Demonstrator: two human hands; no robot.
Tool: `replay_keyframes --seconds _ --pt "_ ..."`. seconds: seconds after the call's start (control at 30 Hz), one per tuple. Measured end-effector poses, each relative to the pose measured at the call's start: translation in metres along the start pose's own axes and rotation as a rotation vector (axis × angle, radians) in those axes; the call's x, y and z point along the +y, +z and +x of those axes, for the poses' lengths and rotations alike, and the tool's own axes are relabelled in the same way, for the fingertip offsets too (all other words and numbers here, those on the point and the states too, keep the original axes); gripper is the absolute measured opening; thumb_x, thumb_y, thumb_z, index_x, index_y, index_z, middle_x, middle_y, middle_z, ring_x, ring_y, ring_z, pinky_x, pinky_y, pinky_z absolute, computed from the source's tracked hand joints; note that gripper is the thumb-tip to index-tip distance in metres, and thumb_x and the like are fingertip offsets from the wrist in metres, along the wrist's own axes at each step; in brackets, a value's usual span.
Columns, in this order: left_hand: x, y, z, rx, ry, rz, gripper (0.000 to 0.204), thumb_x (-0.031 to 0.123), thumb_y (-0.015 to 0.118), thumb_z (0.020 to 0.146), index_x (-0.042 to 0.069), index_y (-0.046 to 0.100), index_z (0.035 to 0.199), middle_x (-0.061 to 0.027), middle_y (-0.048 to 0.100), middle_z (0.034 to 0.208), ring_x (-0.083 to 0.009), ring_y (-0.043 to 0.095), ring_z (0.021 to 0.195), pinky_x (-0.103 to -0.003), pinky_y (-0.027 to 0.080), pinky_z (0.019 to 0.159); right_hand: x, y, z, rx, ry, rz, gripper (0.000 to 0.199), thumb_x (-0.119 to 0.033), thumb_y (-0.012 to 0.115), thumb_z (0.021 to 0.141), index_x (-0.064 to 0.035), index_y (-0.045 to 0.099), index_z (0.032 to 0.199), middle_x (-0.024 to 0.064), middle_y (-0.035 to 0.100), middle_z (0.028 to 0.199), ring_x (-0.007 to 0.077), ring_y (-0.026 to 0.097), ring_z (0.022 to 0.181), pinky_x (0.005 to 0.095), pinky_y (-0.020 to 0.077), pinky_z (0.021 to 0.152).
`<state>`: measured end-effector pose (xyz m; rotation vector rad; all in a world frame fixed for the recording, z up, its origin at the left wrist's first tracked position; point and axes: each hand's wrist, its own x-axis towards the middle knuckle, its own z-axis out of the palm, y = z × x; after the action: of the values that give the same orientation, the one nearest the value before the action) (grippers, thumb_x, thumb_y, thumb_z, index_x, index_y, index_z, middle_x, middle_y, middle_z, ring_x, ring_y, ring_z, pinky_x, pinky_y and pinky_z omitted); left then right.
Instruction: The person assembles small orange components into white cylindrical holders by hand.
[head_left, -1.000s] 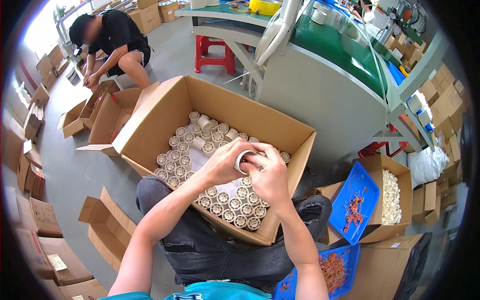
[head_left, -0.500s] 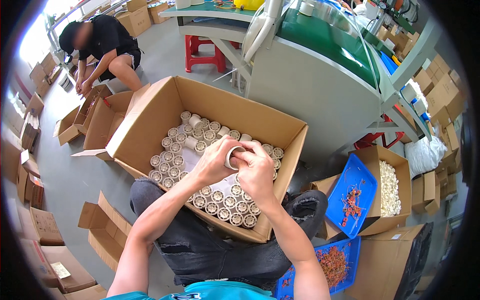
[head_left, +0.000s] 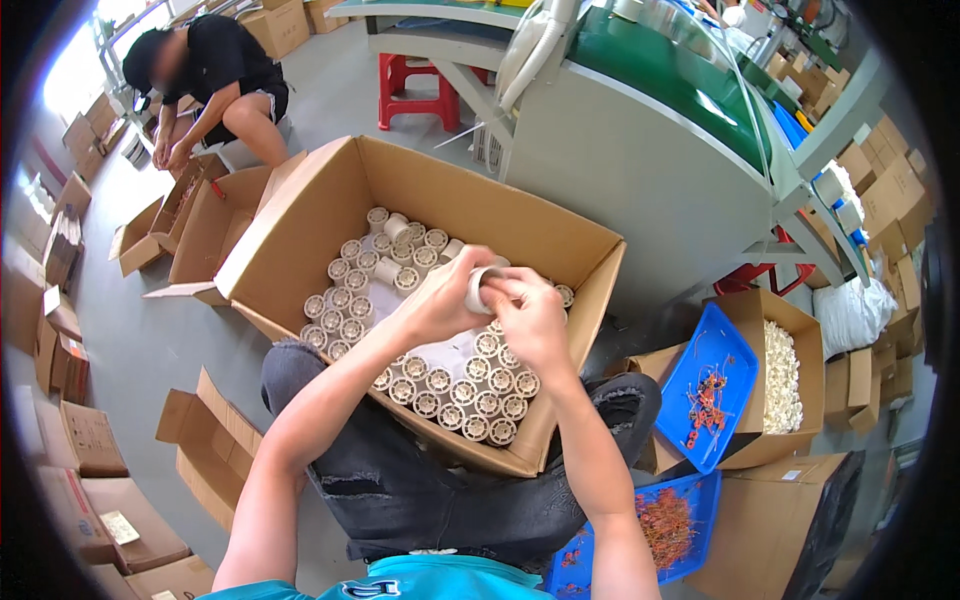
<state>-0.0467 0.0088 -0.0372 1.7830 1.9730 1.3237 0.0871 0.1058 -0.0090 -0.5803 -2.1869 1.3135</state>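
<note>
My left hand and my right hand meet over an open cardboard box that rests on my knees. Between their fingers they hold one white spool, its round end turned toward me. Inside the box stand several more white spools in rows, upright, on a white sheet. A few spools at the far end lie on their sides.
A blue tray with small orange parts lies on a carton of white pieces at my right; another blue tray sits below it. A grey and green machine stands beyond. A crouching person works among open cartons at far left.
Both hands stay together on the spool and have shifted slightly right over the box. The view has tilted a little. The person at the far left keeps bending over the cartons.
</note>
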Motion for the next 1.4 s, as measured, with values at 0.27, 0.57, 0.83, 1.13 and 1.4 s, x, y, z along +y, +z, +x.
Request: replay_keyframes --seconds 0.27,0.57,0.83,1.13,1.4 --pt "-0.031 -0.003 0.045 -0.403 -0.233 -0.376 0.118 0.030 0.091 0.064 0.009 0.016 0.152 -0.0219 0.031 0.145 -0.0345 0.043 0.131 -0.042 0.041 0.108 0.010 -0.027 0.021 0.180 -0.023 -0.178 0.035 -0.017 0.072 0.084 0.0035 0.069 0.112 0.0154 0.067 0.107 0.0240 0.068 0.088 0.0335 0.0538 0.078" --pt "-0.173 0.079 -0.014 -0.854 -0.287 0.753 0.089 0.040 0.079 0.076 0.018 0.033 0.149 -0.0231 0.025 0.153 -0.0382 0.050 0.126 -0.051 0.045 0.100 -0.041 -0.148 0.226 0.833 -0.412 -0.366 0.045 -0.033 0.066 0.088 0.0031 0.059 0.113 0.0162 0.067 0.102 0.0246 0.065 0.089 0.0360 0.0509 0.081" --pt "-0.188 0.117 -0.025 -0.829 -0.333 0.755 0.061 0.018 0.062 0.089 0.019 0.038 0.145 -0.0162 0.029 0.152 -0.0403 0.054 0.119 -0.045 0.051 0.093 -0.016 -0.176 0.386 0.725 -0.363 -0.834 0.061 -0.042 0.065 0.087 0.0007 0.048 0.128 0.0263 0.066 0.113 0.0404 0.064 0.105 0.0471 0.0478 0.093" --pt "-0.200 0.122 -0.037 -0.786 -0.392 0.724 0.055 0.013 0.066 0.084 0.010 0.046 0.136 -0.0265 0.044 0.139 -0.0423 0.060 0.113 -0.046 0.053 0.090 -0.006 -0.179 0.293 0.665 -0.616 -0.873 0.070 -0.025 0.070 0.088 0.0010 0.033 0.141 0.0314 0.051 0.124 0.0455 0.048 0.119 0.0474 0.0397 0.102" --pt "-0.144 0.072 0.002 -0.901 -0.339 0.723 0.068 0.026 0.074 0.079 0.003 0.041 0.134 -0.0246 0.060 0.121 -0.0363 0.064 0.108 -0.047 0.053 0.088 0.082 -0.273 -0.003 0.457 -0.177 -1.006 0.044 -0.013 0.062 0.091 -0.0045 0.049 0.132 0.0207 0.052 0.126 0.0395 0.053 0.118 0.0436 0.0449 0.099"
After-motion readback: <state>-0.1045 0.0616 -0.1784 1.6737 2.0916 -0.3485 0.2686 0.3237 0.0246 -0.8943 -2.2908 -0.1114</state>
